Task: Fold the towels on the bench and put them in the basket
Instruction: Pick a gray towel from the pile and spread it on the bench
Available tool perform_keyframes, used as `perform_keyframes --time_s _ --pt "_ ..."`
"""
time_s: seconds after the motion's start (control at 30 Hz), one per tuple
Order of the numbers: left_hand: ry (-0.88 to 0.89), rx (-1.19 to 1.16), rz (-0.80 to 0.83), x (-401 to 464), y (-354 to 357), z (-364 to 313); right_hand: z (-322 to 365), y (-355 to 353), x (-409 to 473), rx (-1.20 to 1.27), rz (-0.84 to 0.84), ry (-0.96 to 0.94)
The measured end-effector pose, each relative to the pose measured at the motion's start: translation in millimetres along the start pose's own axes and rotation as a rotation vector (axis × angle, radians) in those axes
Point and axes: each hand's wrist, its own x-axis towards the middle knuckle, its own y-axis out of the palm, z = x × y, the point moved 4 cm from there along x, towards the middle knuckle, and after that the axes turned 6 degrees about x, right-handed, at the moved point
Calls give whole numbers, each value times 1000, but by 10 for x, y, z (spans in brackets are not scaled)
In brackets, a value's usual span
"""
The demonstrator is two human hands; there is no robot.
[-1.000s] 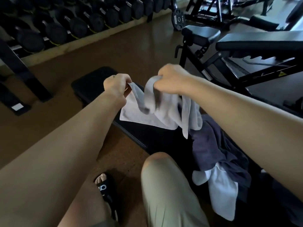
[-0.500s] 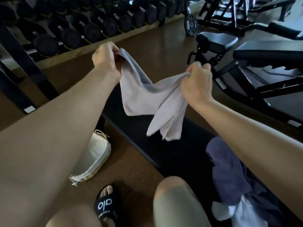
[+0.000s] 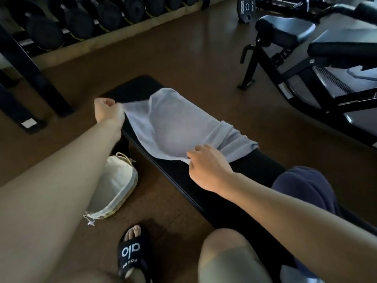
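A light grey towel (image 3: 177,127) lies spread across the far part of the black bench (image 3: 183,180), still puffed up in the middle. My left hand (image 3: 108,111) pinches its far left corner at the bench's edge. My right hand (image 3: 206,166) pinches the near corner just above the bench top. A dark purple towel (image 3: 306,186) lies bunched on the bench to the right, behind my right forearm. The cream-lined basket (image 3: 118,190) stands on the floor left of the bench, partly hidden by my left arm.
A dumbbell rack (image 3: 81,21) runs along the back left. An adjustable bench with a black frame (image 3: 306,64) stands at the right. My sandalled foot (image 3: 132,250) and knee (image 3: 224,256) are at the bottom, on brown floor.
The grey towel was held up in the air between both hands; now it has come down and lies spread over the bench, with both hands still holding its corners.
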Motion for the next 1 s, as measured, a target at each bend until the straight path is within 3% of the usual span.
perform_keyframes --time_s 0.17,0.37,0.5,0.57,0.63,0.7,0.77,0.83,0.93,1.0 --pt "-275 125 148 -196 98 722 97 251 100 8 66 19" --pt "-160 252 246 -676 363 848 407 360 98 187 73 -10" --pt "-147 214 247 -782 318 911 424 369 60 336 224 -11" --pt "-153 205 265 -826 284 954 239 256 44 376 117 77" --pt "-129 279 309 -922 277 951 -37 90 21 256 -72 171" --pt "27 520 309 -1027 266 908 -336 -30 -35 53 -152 294" --pt "333 767 209 -1185 249 753 -596 -96 -126 -45 -173 418" --pt "631 801 215 -1441 297 533 -790 -112 -227 -45 -193 526" --pt "998 746 610 -1952 523 383 -991 -129 -371 -13 -206 682" --pt "1180 891 746 -2238 643 435 -1113 -161 -441 36 -191 785"
